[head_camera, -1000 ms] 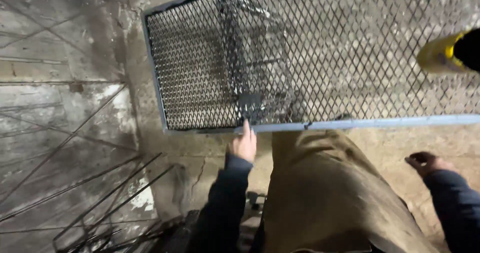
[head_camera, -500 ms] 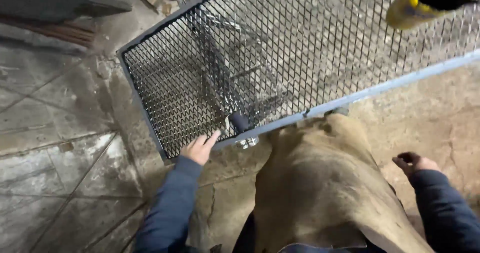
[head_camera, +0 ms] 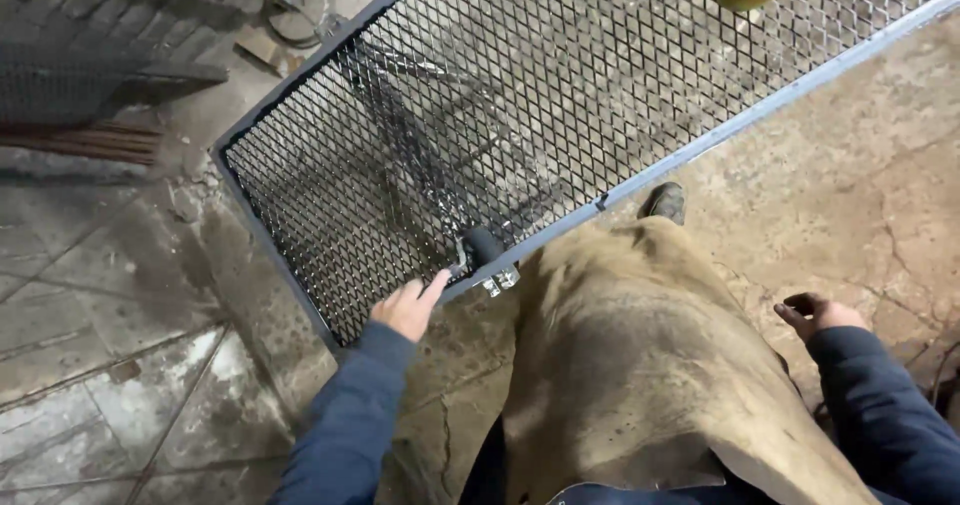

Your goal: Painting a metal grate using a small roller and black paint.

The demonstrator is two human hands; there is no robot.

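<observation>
The left hand (head_camera: 408, 307) rests open on the lower edge of a steel frame (head_camera: 700, 145) filled with diamond-patterned expanded metal mesh (head_camera: 520, 95), fingertips touching a small black roller (head_camera: 482, 247) at lower centre. It has slid leftward along the rail in the last second. The right hand (head_camera: 820, 315), loosely curled and empty, hangs at right beside a worn leather apron (head_camera: 640, 365) over cracked concrete.

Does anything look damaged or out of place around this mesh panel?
Only the concrete floor looks damaged: cracked and stained beside the mesh panel. The left hand touches the panel's frame by a small black wheel.
</observation>
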